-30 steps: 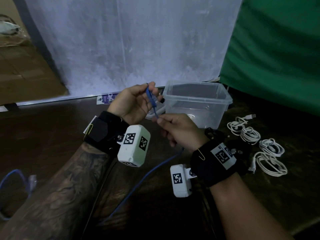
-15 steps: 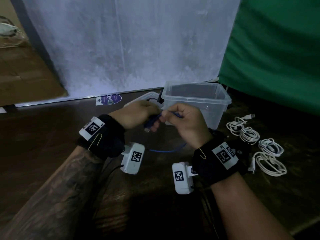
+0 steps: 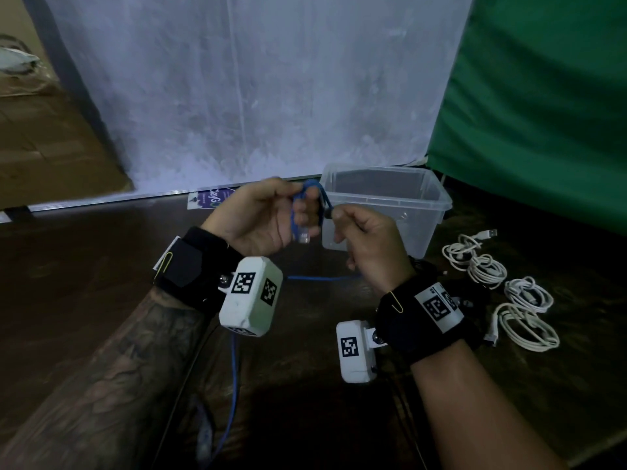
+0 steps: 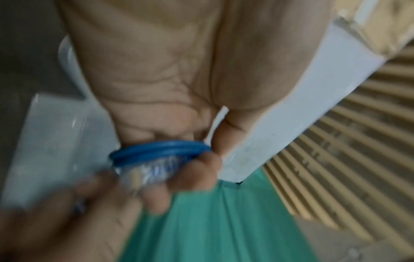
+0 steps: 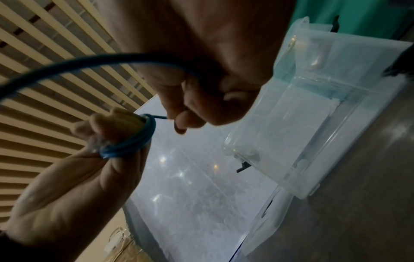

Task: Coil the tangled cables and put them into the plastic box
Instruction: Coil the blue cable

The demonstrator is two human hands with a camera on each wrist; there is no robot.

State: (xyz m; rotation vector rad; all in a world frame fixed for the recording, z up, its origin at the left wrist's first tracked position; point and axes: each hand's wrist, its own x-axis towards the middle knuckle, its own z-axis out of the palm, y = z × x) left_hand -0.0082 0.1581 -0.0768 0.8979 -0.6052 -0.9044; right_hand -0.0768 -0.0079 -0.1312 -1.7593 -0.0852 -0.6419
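Just left of the box (image 3: 386, 201), the left hand (image 3: 258, 218) grips the cable (image 3: 307, 212) loops wound round its fingers; the right hand (image 3: 369, 245) pinches the free run. Keep turns even and snug, feeding slack steadily.

A makeshift recording setup is showing: white sheet (image 3: 258, 96) and green cloth (image 3: 543, 106) are hanging behind the grip.
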